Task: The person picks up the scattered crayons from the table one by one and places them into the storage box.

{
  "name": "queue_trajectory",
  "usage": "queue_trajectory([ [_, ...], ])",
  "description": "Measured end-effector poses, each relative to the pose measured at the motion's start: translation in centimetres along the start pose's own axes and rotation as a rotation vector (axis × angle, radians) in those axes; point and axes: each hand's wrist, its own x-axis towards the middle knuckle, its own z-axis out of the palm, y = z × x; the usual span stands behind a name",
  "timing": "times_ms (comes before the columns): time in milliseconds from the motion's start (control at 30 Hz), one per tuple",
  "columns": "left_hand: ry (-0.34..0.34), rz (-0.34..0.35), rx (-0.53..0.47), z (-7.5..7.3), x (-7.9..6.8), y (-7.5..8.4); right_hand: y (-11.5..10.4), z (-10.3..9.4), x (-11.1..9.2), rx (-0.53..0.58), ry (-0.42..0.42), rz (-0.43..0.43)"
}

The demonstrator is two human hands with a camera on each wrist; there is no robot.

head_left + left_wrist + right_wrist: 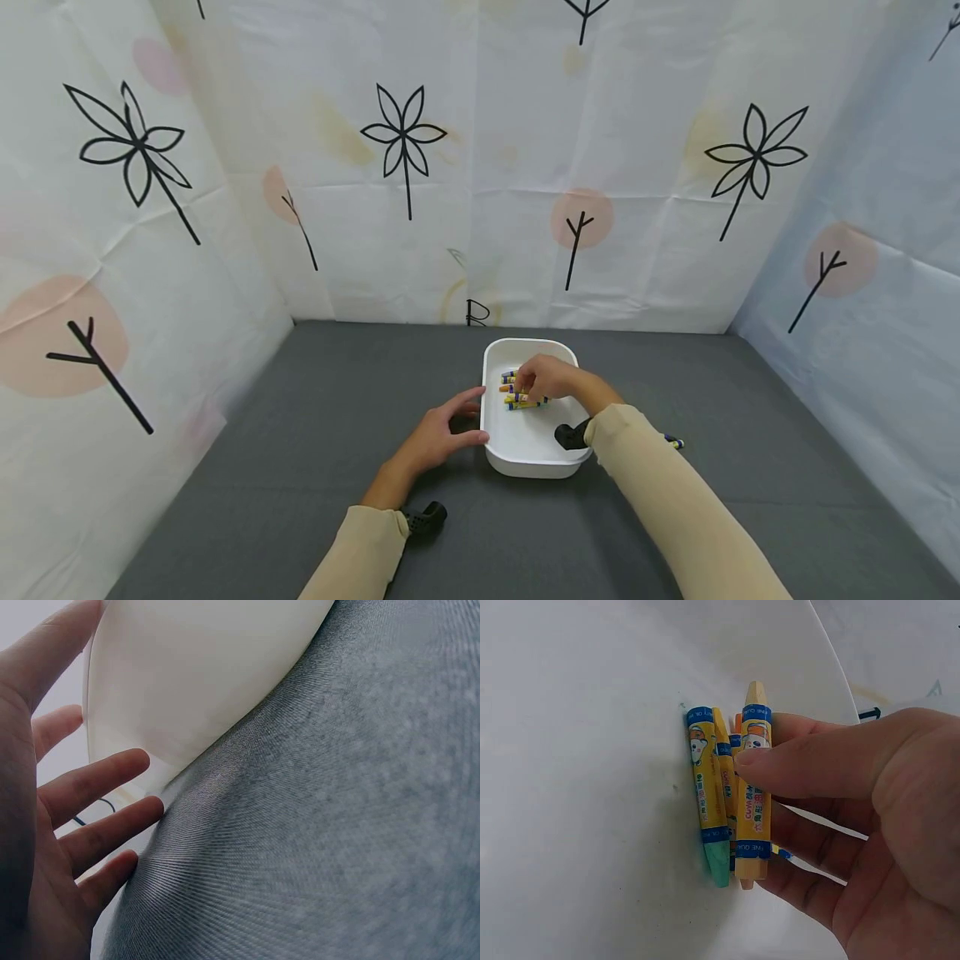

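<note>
A white plastic bin (pixel 521 440) stands before me with several crayons (pixel 517 406) lying side by side in it. My right hand (pixel 551 379) reaches inside and pinches a pale peach crayon (pixel 751 829) between thumb and fingers, over the others. Just left of it in the right wrist view is a green crayon (pixel 711 787), then a yellow-tipped crayon (pixel 724 765); all wear yellow and blue wrappers. My left hand (pixel 435 429) is at the bin's left wall, fingers spread, with thumb and fingertips right at the side.
Partly hidden behind the right sleeve (pixel 675 500), more crayons (pixel 675 442) lie on the dark grey tabletop (pixel 360 375) to the right of the bin. White patterned cloth (pixel 510 158) hangs behind the table and along both sides. A black wrist camera (pixel 573 435) hangs over the bin's right side.
</note>
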Motion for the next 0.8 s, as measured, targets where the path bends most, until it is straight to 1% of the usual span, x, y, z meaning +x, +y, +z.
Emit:
queue_trajectory([
  [200,0.003,-0.007,0.015,0.0,0.0,0.3,-0.1,0.1,-0.3,0.029,-0.004,0.015],
  [467,0.001,-0.012,0.02,0.0,-0.2,0.5,0.1,0.0,-0.3,0.062,0.036,0.045],
  [600,0.003,-0.016,0.028,0.0,-0.1,0.3,0.1,-0.4,-0.7,0.098,0.05,0.061],
  [800,-0.003,-0.013,0.024,-0.1,-0.2,0.4,-0.3,-1.4,-1.8,0.163,0.074,0.046],
])
